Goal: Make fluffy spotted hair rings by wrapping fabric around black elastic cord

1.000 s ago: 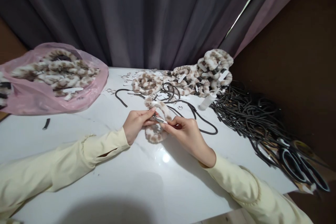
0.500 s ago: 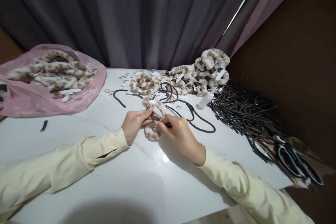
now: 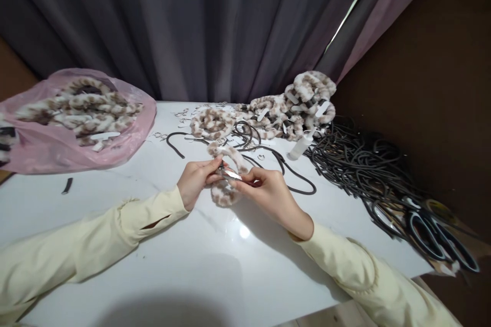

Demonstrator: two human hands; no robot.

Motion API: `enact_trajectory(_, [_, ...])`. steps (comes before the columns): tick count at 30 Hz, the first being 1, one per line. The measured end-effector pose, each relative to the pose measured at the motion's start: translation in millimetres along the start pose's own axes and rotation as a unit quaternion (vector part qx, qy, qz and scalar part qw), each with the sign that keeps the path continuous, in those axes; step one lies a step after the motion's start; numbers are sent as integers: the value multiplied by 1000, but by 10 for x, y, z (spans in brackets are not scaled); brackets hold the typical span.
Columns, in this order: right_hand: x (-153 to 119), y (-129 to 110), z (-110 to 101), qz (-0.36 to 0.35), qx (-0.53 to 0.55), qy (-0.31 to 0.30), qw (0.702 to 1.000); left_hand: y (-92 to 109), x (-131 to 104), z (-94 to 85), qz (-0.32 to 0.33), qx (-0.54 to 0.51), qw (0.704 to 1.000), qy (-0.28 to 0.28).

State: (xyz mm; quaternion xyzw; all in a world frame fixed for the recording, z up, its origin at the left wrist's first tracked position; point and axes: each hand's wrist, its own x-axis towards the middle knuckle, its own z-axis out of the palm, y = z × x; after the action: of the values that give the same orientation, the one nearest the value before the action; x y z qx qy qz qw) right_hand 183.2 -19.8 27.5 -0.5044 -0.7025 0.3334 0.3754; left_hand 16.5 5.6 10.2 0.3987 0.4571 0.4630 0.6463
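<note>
Near the middle of the white table, my left hand is closed, its thumb and fingers pinching the dark end of a fluffy brown-and-white cord. The cord loops above and below the fingertips. My right hand is closed around a small slim tool with a shiny, pale metal part that points toward my left fingertips. The tool's tip lies close to the dark end; whether they touch is too small to tell.
At the left lies a pink plastic bag of fluffy cords. More fluffy coils, a white bottle and black cords are at the back and right. Scissors lie at the right edge.
My right hand has shifted slightly right and turned, and the shiny face of the tool now shows. My left hand has stayed nearly in place.
</note>
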Motion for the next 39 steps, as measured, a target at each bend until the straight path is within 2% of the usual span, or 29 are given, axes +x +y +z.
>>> enact_trajectory(6, [7,-36,-31,14,11,21,1000,-5,6,2,-7,-19,1000,3])
enact_trajectory(17, [30,0,59,-12,-5,8,1000,11,-14,30,1,-23,1000,3])
enact_trajectory(22, [24,4,71,-44,-35,11,998,-8,-14,28,9,-20,1000,-2])
enact_trajectory(28, [26,3,135,-101,-84,18,991,-38,-39,72,27,-34,999,22])
enact_trajectory(32, [64,-2,185,-103,-109,30,988,-24,-18,74,31,-42,998,36])
enact_trajectory(39, [28,-52,131,-77,-126,32,989,-13,6,34,28,-19,999,8])
